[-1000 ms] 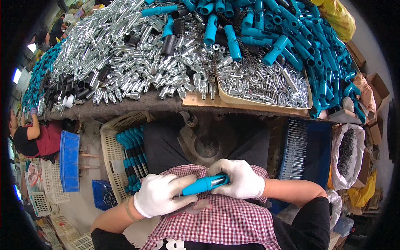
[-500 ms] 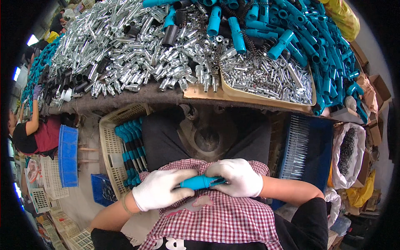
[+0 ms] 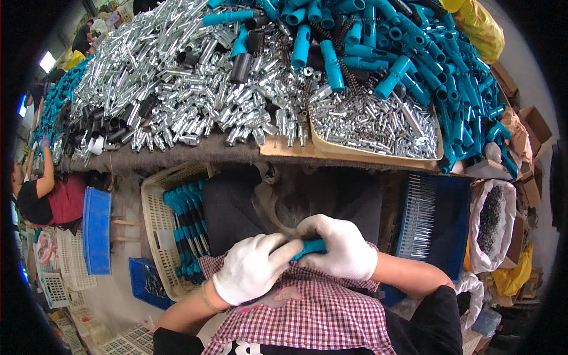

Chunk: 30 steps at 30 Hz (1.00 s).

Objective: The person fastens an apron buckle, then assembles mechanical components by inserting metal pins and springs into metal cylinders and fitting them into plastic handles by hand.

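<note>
A teal tubular metal part [image 3: 309,248] is held above my lap, mostly covered by my gloved fingers. My right hand [image 3: 345,248], in a white glove, is closed round its right end. From the left, my left hand [image 3: 255,267], also gloved in white, grips the other end with fingers bent over it. What lies under the fingers is hidden. A red-and-white checked apron [image 3: 313,313] spreads beneath both hands.
The workbench ahead carries piled silver metal fittings [image 3: 177,77], teal tubes [image 3: 334,68] and a tray [image 3: 378,155] of small pins. At left stands a cream crate [image 3: 155,236] of teal-and-black assemblies; at right, a blue bin [image 3: 447,219] and a white sack [image 3: 480,251]. A co-worker [image 3: 59,198] sits far left.
My left hand has moved right, up against my right hand, and now covers much of the teal part. The view has shifted slightly.
</note>
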{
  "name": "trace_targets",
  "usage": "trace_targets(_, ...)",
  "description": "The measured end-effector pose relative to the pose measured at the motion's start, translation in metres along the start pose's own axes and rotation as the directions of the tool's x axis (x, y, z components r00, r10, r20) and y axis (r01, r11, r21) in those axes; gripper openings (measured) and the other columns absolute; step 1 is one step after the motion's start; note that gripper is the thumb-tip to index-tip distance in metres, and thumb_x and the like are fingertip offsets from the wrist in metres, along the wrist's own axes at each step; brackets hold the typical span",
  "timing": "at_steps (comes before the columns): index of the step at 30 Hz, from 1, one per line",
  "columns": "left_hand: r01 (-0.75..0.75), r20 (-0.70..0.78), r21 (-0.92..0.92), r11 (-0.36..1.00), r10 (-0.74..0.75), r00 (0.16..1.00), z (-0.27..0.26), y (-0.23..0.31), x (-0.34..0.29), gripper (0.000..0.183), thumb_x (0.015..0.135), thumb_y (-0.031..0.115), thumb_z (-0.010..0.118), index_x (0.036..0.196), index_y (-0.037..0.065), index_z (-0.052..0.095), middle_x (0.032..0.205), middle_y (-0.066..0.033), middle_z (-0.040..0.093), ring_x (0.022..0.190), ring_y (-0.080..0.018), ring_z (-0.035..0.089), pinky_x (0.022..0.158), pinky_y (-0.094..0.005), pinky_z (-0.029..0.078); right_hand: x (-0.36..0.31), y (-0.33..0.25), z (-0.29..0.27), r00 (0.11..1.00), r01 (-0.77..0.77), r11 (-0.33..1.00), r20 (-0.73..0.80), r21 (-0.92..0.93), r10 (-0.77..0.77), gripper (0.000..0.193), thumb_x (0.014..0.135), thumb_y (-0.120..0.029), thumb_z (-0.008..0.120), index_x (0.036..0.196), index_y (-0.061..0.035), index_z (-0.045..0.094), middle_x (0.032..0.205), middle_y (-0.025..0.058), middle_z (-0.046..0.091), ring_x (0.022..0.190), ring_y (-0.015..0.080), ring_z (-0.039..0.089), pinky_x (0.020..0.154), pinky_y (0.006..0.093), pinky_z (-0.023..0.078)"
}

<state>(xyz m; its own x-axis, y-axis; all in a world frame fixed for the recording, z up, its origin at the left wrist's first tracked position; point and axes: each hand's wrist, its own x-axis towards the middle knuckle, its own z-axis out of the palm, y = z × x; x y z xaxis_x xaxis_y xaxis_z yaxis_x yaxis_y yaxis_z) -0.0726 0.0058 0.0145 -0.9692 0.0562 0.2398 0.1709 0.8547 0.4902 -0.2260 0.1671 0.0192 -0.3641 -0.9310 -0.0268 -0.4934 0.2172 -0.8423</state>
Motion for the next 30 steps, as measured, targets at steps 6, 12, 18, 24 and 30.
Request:
trace_targets(6,-0.012,-0.153,-0.106,0.994,-0.004,0.988,0.01,-0.008,0.014,0.045,0.071,0.01,0.077,0.114,0.008,0.064,0.099,-0.0106,0.064,0.081,-0.0295,0.067,0.068,-0.0386,0.055,0.031,-0.001,-0.048,0.962,0.216,0.966,0.202,-0.145,-0.185,0.045,0.074,-0.026,0.078,0.11,-0.0049,0.064,0.096,0.0168,0.068,0.089,0.0349,0.067,0.077,0.0413,0.054)
trace_targets(12,0.241,-0.162,-0.507,0.828,-0.367,0.916,0.017,-0.004,0.015,0.048,0.073,0.009,0.08,0.117,0.001,0.063,0.108,-0.018,0.066,0.096,-0.0303,0.068,0.081,-0.0355,0.054,0.083,0.021,-0.114,0.864,-0.141,0.735,-0.445,-0.663,-0.235,0.017,0.078,-0.02,0.072,0.088,-0.0063,0.074,0.083,0.0141,0.065,0.083,0.0343,0.064,0.076,0.0424,0.051)
trace_targets(18,0.322,-0.111,-0.589,0.741,-0.469,0.876,0.017,-0.004,0.014,0.049,0.078,0.012,0.079,0.123,0.002,0.061,0.114,-0.0167,0.066,0.103,-0.0278,0.067,0.088,-0.0348,0.052,0.106,0.039,-0.098,0.867,-0.242,0.659,-0.464,-0.712,-0.183,0.02,0.076,-0.026,0.074,0.08,-0.0065,0.07,0.084,0.0156,0.064,0.084,0.034,0.064,0.076,0.0452,0.052)
trace_targets(24,0.26,-0.153,-0.679,0.687,-0.478,0.865,0.026,-0.021,0.006,0.061,0.08,0.025,0.08,0.125,-0.007,0.054,0.11,-0.0158,0.065,0.094,-0.0218,0.067,0.085,-0.0321,0.053,0.11,0.051,-0.102,0.844,-0.168,0.717,-0.474,-0.676,-0.249,0.01,0.079,-0.019,0.07,0.079,-0.0094,0.07,0.081,0.0116,0.064,0.082,0.032,0.064,0.075,0.0438,0.052)
trace_targets(30,0.208,0.056,-0.956,0.207,-0.568,0.821,0.019,-0.02,0.015,0.069,0.087,0.033,0.075,0.132,-0.009,0.045,0.107,-0.0175,0.063,0.081,-0.0194,0.065,0.066,-0.0282,0.053,0.105,0.047,-0.108,0.768,-0.138,0.755,-0.551,-0.641,-0.327,0.007,0.078,-0.017,0.07,0.079,-0.0104,0.069,0.08,0.0096,0.064,0.08,0.0307,0.064,0.073,0.0417,0.051)
